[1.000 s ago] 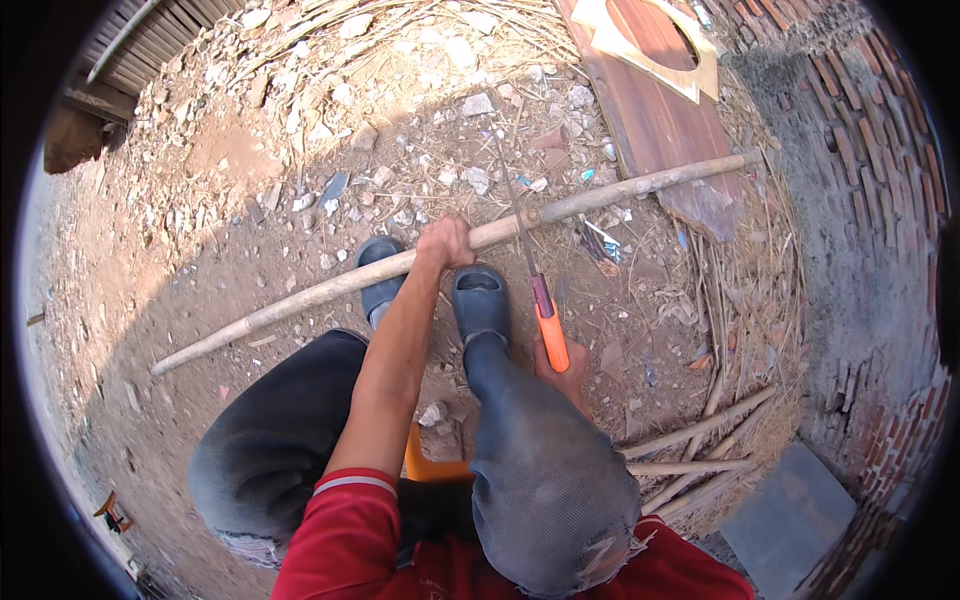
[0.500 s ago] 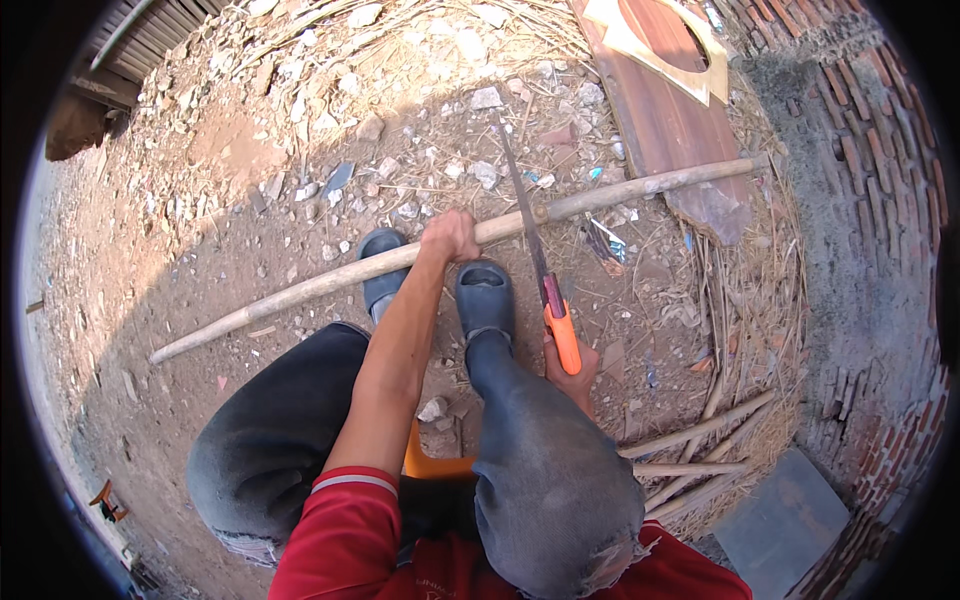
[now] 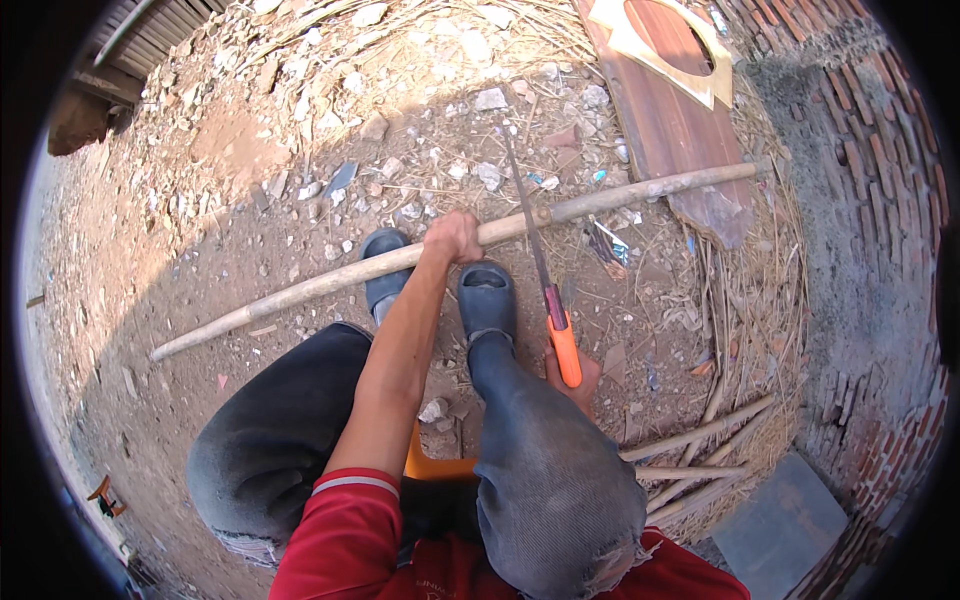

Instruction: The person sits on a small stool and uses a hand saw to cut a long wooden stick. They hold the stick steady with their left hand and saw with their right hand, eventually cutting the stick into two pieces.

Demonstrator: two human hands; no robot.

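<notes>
A long, slightly bent wooden pole runs from the lower left to the upper right. My left hand is closed around its middle, just above my grey slip-on shoes. My right hand, partly hidden by my knee, grips the orange handle of a handsaw. The long narrow saw blade crosses the pole to the right of my left hand, beside a knot, and points away from me.
The pole's right end rests over a dark brown board with a cut-out pale panel on it. Sticks and a grey sheet lie at the lower right beside a brick wall. Rubble covers the ground. An orange seat edge shows beneath me.
The saw and my right hand have shifted slightly toward me. My left hand keeps its hold, and the pole stays in nearly the same place.
</notes>
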